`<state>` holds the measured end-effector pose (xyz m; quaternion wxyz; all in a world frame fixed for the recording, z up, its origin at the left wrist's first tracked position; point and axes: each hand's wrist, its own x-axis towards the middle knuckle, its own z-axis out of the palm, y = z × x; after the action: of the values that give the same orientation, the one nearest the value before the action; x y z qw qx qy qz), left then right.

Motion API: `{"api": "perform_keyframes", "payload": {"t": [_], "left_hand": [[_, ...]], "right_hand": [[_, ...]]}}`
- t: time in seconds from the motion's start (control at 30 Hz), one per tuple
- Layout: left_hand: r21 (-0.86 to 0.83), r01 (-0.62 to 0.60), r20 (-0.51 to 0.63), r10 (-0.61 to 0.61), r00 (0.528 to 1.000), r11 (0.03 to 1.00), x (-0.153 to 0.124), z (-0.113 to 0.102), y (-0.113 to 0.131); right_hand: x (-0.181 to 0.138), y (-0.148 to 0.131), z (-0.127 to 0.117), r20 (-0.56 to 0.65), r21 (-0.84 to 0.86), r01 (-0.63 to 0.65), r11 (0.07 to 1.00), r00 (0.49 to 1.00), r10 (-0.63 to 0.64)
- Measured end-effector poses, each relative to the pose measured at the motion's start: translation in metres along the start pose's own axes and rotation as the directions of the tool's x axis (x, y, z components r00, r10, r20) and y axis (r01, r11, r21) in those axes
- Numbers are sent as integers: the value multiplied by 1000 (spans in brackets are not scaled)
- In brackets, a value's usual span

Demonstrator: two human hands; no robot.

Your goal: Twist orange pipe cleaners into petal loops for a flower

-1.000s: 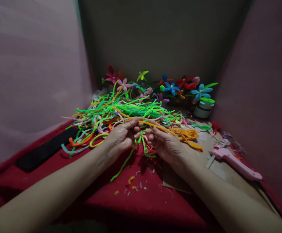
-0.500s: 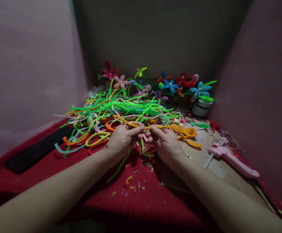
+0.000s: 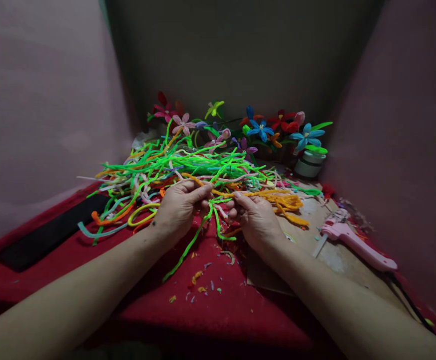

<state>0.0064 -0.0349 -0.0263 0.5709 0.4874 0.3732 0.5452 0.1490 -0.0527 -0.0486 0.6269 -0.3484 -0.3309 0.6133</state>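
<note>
An orange pipe cleaner (image 3: pixel 223 194) runs across the gap between my two hands. My left hand (image 3: pixel 180 204) is closed, its thumb and forefinger pinching the strand. My right hand (image 3: pixel 258 218) pinches it farther right, thumb on top and fingers curled beneath. Just beyond the right hand, a bundle of orange pipe cleaners (image 3: pixel 287 202) spreads over the board. Below and between the hands, a few bright green pipe cleaners (image 3: pixel 214 220) hang over the red cloth. A large tangled heap of pipe cleaners (image 3: pixel 202 162), mostly green, lies behind the hands.
Fuzzy flowers (image 3: pixel 261 130) stand along the back, near a white jar (image 3: pixel 310 164). At right, a pink glue gun (image 3: pixel 356 242) rests on a brown board (image 3: pixel 338 270). A long black object (image 3: pixel 52 232) lies left on the red cloth (image 3: pixel 218 320), which carries small scraps.
My left hand has moved left, away from the right hand, and more of the orange strand shows between them. The right hand keeps nearly the same place and pinch.
</note>
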Motion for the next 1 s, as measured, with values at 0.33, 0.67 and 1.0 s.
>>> {"api": "perform_keyframes", "payload": {"t": [0.33,0.67,1.0], "left_hand": [[-42,70,127,-64,990,997,-1,3,-4],[-71,168,111,-160,981,983,-1,0,-1],[71,263,287,-273,918,962,1,-4,0]], "right_hand": [[-5,2,1,87,-61,1,998,996,4],[-5,3,0,135,-58,34,998,990,-26],[-5,4,-2,185,-32,-13,999,983,19]]}}
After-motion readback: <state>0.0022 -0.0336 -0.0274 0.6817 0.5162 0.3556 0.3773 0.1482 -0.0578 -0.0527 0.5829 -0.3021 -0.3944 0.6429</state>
